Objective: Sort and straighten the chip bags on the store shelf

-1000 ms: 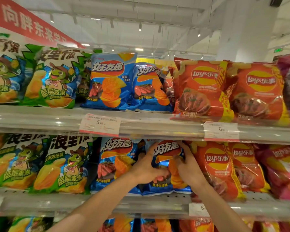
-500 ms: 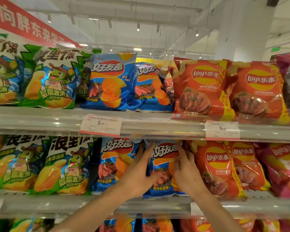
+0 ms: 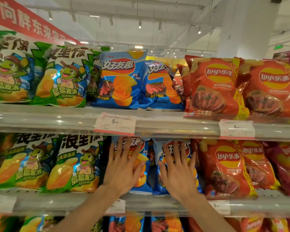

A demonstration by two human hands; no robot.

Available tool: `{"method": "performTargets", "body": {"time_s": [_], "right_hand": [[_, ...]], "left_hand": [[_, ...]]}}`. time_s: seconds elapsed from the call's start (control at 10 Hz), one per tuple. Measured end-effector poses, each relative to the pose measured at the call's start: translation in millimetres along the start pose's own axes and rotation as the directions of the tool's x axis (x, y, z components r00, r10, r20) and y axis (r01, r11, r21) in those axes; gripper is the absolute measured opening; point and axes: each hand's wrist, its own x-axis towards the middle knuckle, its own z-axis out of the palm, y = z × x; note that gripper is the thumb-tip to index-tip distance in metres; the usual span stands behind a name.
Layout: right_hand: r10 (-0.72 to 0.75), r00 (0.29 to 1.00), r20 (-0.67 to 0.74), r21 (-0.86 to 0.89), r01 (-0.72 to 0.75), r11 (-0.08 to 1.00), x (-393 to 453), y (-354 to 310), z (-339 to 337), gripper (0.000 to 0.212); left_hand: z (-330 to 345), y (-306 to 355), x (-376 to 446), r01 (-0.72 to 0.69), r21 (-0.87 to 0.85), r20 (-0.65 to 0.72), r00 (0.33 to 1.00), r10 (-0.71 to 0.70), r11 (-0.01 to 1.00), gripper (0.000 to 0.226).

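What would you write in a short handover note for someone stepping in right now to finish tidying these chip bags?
Left hand: open, flat against the left blue bag on the middle shelf.
Right hand: open, flat against the right blue bag beside it.
Done: green, blue and red bags stand grouped by colour.
Left: on the top shelf one blue bag leans; straighten it.

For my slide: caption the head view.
Left hand and right hand press flat on two blue chip bags on the middle shelf.
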Motion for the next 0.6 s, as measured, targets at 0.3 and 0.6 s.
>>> {"method": "performTargets", "body": {"time_s": [0.3, 0.6], "right_hand": [[0.042, 0.998, -0.053, 0.012, -0.042, 0.999, -1.5, -5.8, 2.4, 0.063], [0.246, 0.944, -0.218, 0.196, -0.205, 0.959, -9.7, -11.4, -5.3, 0.072]], "left_hand": [[-1.4, 0.9, -0.3, 0.019, 0.019, 0.008, 1.0, -0.02, 1.0, 0.068], [-30.8, -5.9, -16.9, 0.145, -0.164, -0.123, 0.979, -0.166, 0.976, 0.07]]}}
